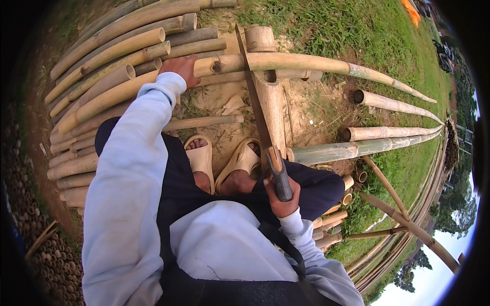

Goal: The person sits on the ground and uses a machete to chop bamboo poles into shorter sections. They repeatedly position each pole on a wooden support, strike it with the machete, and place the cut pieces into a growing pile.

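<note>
Saw points far and slightly left, crossing a pole that runs left to right; right hand wraps the saw's near handle, left hand curls over the pole, left of the saw.

Green grass, bare sandy soil, dark trees against bright, pale sky.

Right fingers grip saw crossing bamboo pole.

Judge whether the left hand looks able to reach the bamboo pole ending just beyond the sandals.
Probably yes: the end of that bamboo pole lies uncovered nearby, though the left hand would first need to release the long bamboo it holds.
</note>
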Motion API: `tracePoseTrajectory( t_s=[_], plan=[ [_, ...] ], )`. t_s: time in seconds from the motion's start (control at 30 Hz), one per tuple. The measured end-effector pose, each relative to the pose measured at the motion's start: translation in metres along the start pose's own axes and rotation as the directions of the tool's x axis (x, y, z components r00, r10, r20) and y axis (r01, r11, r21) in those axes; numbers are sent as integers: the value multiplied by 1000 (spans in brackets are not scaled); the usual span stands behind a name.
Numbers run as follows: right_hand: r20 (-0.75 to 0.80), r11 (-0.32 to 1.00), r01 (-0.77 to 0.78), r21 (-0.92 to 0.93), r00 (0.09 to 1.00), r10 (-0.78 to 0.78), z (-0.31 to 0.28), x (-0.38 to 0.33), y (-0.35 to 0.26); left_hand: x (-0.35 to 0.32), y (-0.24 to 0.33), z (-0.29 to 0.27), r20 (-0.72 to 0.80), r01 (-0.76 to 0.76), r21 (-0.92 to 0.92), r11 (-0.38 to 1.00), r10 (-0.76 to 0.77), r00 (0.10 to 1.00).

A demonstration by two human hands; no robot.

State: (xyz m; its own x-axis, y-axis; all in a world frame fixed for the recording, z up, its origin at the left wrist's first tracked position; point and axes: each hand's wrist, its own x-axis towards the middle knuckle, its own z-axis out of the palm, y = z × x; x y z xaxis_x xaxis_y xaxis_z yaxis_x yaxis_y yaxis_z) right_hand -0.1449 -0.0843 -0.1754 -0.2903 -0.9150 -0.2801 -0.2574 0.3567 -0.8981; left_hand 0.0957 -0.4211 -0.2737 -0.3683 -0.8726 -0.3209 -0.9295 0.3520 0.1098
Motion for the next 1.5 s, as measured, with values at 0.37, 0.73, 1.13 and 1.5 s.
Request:
tracePoseTrajectory(
  t_s=[0.37,0.73,1.13,1.5],
  plan=[
    [47,995,-99,19,994,98,4,-20,-6,-4,6,-5,75,24,36,999,-26,997],
    [-67,992,85,-94,994,-91,48,127,12,7,25,-7,34,-41,22,999,40,999],
    [-20,992,-105,65,994,106,8,14,-13,-8,3,3,10,-47,-48,998,48,999],
    [11,988,-147,-42,989,148,-12,-52,-9,-10,-2,10,13,-18,-24,1000,18,1000]
  ],
)
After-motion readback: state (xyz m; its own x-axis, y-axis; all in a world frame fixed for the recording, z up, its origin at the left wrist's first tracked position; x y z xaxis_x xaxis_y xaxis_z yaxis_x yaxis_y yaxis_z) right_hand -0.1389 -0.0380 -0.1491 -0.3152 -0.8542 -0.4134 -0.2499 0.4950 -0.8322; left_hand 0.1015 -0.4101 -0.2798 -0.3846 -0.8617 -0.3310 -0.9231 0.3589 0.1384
